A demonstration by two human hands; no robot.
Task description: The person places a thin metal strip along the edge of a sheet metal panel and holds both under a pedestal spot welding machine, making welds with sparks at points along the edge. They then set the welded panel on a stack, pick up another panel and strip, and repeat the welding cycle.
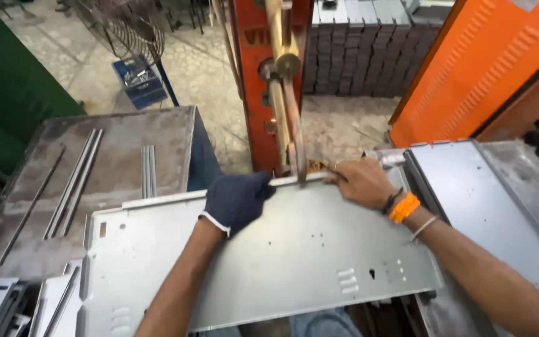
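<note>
Galvanised sheet panel (294,249) lies flat under both hands, far flanged edge beneath the copper welder arms (291,118). Left hand (237,200), gloved, fingers clenched over that flange; right hand (360,182), bare, fingers pinching the same edge just right of the electrode. Judged stiff, light, slick, sharp-edged; best held by the flange. Long axis runs left to right, slightly tilted.
</note>
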